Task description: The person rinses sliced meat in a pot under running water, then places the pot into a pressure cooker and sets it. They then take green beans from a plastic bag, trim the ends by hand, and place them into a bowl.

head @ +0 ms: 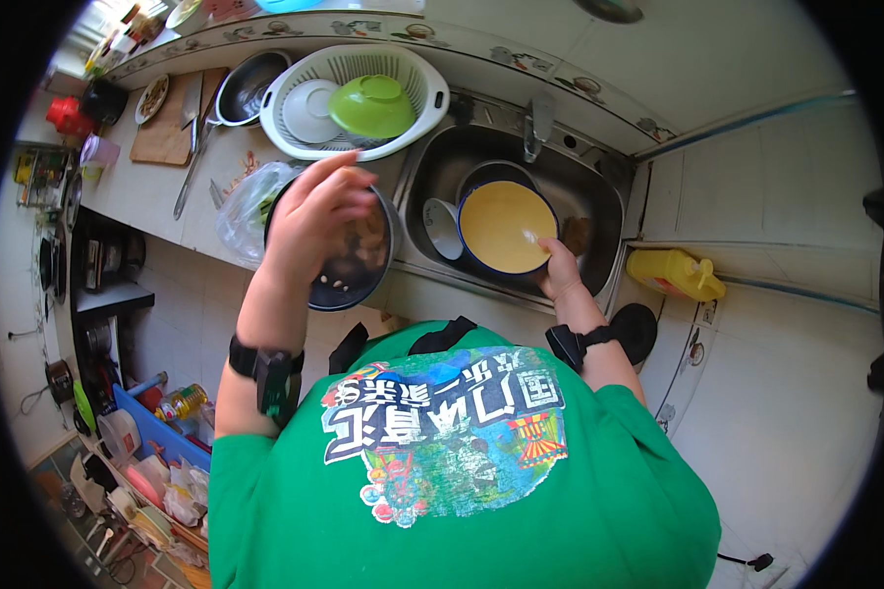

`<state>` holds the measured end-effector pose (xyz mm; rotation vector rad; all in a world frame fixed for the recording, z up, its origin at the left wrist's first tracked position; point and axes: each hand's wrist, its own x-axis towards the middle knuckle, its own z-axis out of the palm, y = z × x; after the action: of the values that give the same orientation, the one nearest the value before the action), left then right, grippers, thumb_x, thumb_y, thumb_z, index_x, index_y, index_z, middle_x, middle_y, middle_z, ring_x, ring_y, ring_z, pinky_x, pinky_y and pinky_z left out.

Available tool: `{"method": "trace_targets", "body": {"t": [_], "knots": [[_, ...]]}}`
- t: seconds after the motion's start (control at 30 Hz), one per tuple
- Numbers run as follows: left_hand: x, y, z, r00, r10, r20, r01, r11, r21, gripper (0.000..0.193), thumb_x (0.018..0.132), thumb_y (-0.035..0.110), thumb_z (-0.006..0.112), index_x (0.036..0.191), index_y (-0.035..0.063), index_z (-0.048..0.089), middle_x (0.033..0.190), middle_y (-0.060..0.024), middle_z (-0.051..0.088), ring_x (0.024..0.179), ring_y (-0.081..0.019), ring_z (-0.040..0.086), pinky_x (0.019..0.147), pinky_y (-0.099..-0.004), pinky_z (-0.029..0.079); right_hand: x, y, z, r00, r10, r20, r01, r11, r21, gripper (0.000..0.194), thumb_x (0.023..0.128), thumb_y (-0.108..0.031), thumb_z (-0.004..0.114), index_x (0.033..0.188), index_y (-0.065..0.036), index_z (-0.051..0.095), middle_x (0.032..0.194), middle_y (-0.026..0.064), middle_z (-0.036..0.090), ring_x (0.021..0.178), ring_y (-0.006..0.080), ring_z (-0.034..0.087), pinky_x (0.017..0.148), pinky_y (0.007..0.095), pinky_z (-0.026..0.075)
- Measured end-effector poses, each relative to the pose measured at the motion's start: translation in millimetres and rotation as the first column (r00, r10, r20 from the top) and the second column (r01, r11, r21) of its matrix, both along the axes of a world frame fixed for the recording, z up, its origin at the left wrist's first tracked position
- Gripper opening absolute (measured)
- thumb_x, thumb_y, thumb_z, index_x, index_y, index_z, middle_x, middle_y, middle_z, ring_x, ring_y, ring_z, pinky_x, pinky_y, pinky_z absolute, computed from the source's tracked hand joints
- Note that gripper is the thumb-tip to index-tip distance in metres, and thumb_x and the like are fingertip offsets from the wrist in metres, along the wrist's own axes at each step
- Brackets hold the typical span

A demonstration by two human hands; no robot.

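My right hand (pixel 560 271) grips the rim of a yellow bowl with a blue edge (pixel 507 227), tilted over the stainless steel sink (pixel 442 158). Under and beside it in the sink are a white cup or bowl (pixel 442 228) and a metal bowl (pixel 497 171). My left hand (pixel 320 210), slightly blurred, is raised over a dark round pot (pixel 350 283) with brownish pieces and a few small white pieces in it. Its fingers are apart, and nothing shows in them. Behind it, a white oval colander (pixel 433 118) holds a green bowl (pixel 372 107) and a white bowl (pixel 311 110).
A faucet (pixel 538 125) stands behind the sink. To the left lie a clear plastic bag (pixel 243 221), a pan (pixel 250 88), a ladle (pixel 189 177) and a cutting board (pixel 158 140) with a cleaver (pixel 191 103). A yellow pump bottle (pixel 667 272) is right of the sink.
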<state>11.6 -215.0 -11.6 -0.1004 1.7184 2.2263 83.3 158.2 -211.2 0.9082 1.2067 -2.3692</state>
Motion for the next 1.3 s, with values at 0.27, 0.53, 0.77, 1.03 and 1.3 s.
{"method": "trace_targets", "body": {"t": [0.27, 0.53, 0.77, 1.03, 1.3], "knots": [[-81, 166, -41, 0.925, -0.256, 0.280, 0.218, 0.963, 0.160, 0.072, 0.100, 0.044, 0.050, 0.149, -0.0026, 0.026, 0.145, -0.0255, 0.041, 0.132, -0.0322, 0.046, 0.104, -0.0410, 0.044, -31, 22, -10, 0.989, 0.085, 0.124, -0.126, 0.920, 0.370, 0.041, 0.096, -0.040, 0.052, 0.121, -0.007, 0.058, 0.103, 0.0091, 0.069, 0.082, 0.0214, 0.069, 0.063, 0.0361, 0.058], [-112, 235, -83, 0.891, -0.169, 0.421, 0.078, 0.971, 0.226, 0.090, 0.094, 0.051, 0.059, 0.154, 0.0021, 0.013, 0.149, -0.0318, 0.030, 0.136, -0.0426, 0.037, 0.108, -0.0479, 0.039, -56, 28, -17, 0.993, 0.060, 0.105, -0.092, 0.936, 0.340, 0.041, 0.099, -0.041, 0.051, 0.123, -0.007, 0.053, 0.098, 0.0089, 0.068, 0.070, 0.0189, 0.069, 0.054, 0.0287, 0.056], [-136, 237, -78, 0.919, -0.198, 0.340, 0.049, 0.916, 0.398, 0.091, 0.094, 0.050, 0.057, 0.153, -0.0025, 0.012, 0.146, -0.0387, 0.027, 0.135, -0.0465, 0.037, 0.112, -0.0497, 0.035, -70, 34, -22, 0.991, 0.123, 0.053, -0.133, 0.948, 0.289, 0.042, 0.098, -0.040, 0.055, 0.123, -0.006, 0.053, 0.097, 0.0073, 0.068, 0.067, 0.0165, 0.067, 0.053, 0.0265, 0.054], [-136, 235, -71, 0.950, -0.197, 0.241, 0.143, 0.964, 0.226, 0.069, 0.099, 0.035, 0.054, 0.149, -0.0042, 0.025, 0.147, -0.0292, 0.034, 0.128, -0.0403, 0.048, 0.107, -0.0437, 0.043, -79, 35, -41, 0.982, 0.175, 0.077, -0.190, 0.938, 0.290, 0.042, 0.098, -0.040, 0.056, 0.123, -0.006, 0.054, 0.099, 0.0081, 0.067, 0.070, 0.0176, 0.066, 0.056, 0.0274, 0.055], [-132, 232, -63, 0.954, -0.287, 0.083, 0.294, 0.952, -0.082, 0.059, 0.098, 0.035, 0.058, 0.145, 0.0026, 0.042, 0.146, -0.0114, 0.046, 0.129, -0.0286, 0.051, 0.103, -0.0367, 0.046, -84, 34, -47, 0.978, 0.198, 0.071, -0.210, 0.936, 0.284, 0.039, 0.099, -0.035, 0.055, 0.125, -0.006, 0.054, 0.099, 0.0085, 0.067, 0.068, 0.0186, 0.067, 0.054, 0.0265, 0.055]]}}
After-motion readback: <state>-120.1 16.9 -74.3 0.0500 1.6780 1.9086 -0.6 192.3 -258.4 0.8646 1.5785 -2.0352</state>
